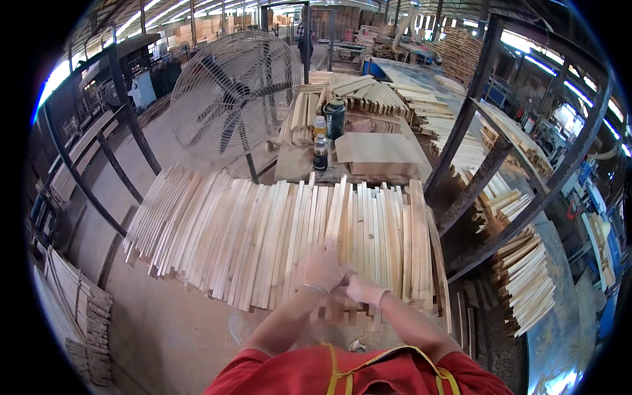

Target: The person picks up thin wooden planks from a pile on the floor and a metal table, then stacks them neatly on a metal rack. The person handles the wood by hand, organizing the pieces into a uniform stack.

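A wide row of pale wooden strips (253, 230) lies side by side in front of me, their ends uneven. One wooden strip (337, 214) sits a little above its neighbours and points away from me. My left hand (322, 266), gloved and slightly blurred, is closed around the near part of this strip. Just right of it and lower, my right hand (362, 289) touches or nearly touches the left at the strip's near end. The right fingertips are hidden behind the left hand, so their grip does not show.
Beyond the strips stands a table (296, 164) with bottles (320, 151), a dark green can (334, 118), a cardboard box (380, 151) and more stacked wood. A large caged fan (234, 95) is at the far left. Dark metal frames (471, 131) rise on both sides.
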Tool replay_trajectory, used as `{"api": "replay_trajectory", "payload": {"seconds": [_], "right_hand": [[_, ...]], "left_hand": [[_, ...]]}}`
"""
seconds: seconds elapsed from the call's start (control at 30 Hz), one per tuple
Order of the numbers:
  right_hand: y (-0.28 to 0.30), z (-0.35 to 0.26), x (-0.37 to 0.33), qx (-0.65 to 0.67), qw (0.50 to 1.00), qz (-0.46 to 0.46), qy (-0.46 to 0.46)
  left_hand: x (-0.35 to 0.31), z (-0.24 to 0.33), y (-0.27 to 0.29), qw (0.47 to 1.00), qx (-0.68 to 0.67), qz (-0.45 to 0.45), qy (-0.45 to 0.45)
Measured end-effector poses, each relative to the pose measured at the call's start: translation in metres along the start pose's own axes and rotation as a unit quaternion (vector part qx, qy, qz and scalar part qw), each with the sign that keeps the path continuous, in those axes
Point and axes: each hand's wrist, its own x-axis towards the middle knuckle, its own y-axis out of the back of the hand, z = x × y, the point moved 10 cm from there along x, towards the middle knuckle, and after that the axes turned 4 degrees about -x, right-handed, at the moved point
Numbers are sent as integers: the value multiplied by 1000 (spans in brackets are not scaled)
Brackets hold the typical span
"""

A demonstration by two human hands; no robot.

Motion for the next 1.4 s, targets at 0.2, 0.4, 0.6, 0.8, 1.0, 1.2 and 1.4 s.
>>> {"api": "replay_trajectory", "payload": {"seconds": [0.2,0.4,0.6,0.8,1.0,1.2,1.4], "right_hand": [[95,100,-92,-146,859,454,-187],[75,162,-124,-94,839,426,-326],[101,164,-132,33,855,435,-280],[68,56,-40,181,852,482,-90],[-7,-40,38,155,970,184,42],[110,108,-88,-254,809,446,-285],[92,147,-60,-126,852,395,-318]], "left_hand": [[3,-32,31,997,-67,-18,36],[13,-79,50,996,49,-46,61],[16,-81,39,995,95,-6,-5],[34,-97,25,998,43,22,-28],[20,-72,27,996,89,3,7],[16,-77,32,992,123,-16,32],[20,-81,23,988,150,-28,36]]}}
